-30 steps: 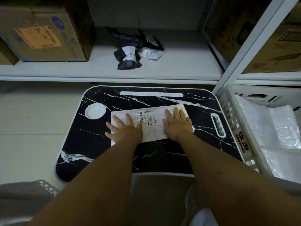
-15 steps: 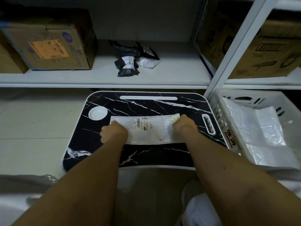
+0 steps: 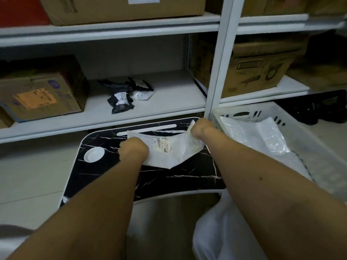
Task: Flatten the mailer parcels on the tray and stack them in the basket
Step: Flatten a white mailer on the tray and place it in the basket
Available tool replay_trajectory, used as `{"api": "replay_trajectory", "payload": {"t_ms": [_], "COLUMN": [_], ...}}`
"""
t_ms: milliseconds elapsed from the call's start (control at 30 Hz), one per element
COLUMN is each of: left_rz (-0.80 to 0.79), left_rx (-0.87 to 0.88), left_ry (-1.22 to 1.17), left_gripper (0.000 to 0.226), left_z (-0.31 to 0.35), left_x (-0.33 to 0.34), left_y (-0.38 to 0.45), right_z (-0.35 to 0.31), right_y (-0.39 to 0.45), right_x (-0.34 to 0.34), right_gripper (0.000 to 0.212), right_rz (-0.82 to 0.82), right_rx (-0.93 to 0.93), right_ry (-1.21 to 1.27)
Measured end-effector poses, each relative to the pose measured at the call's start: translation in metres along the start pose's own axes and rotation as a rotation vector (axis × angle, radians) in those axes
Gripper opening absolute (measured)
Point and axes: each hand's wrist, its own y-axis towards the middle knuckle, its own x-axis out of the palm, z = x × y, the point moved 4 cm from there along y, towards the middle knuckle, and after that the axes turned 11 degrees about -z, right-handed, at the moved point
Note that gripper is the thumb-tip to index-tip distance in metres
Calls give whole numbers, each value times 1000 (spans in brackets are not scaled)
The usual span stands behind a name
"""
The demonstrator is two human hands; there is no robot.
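Shelf (image 3: 169,94) (white) bears black parcels (image 3: 122,99).

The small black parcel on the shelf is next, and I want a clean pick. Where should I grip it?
Probably across its narrow middle, by the white label, coming from the front and above. The black parcel lies end-on toward the shelf edge, crumpled, other mailers close behind, so its near end is freest.

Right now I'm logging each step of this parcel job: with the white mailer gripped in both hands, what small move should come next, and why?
Probably carry the white mailer rightward and lay it in the basket. The left hand and right hand each grip an end, the right end already raised off the tray near the basket's rim, where other white mailers lie.
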Motion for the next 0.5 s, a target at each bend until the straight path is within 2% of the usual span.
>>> {"api": "replay_trajectory", "payload": {"t_ms": [133,267,400,500], "left_rz": [61,39,-45,-202], "left_rx": [215,447,620,725], "left_ry": [17,48,184,320], "left_gripper": [36,32,32,35], "left_z": [72,153,215,250], "left_x": [-2,15,55,99], "left_y": [-29,-77,-114,-134], "right_z": [39,102,179,236], "right_y": [-10,-16,-23,-22], "right_x": [-64,-127,-162,-168], "right_gripper": [33,44,44,41], "right_rz": [217,412,458,423], "right_rx": [31,230,398,456], "right_ry": [31,-63,-183,-163]}}
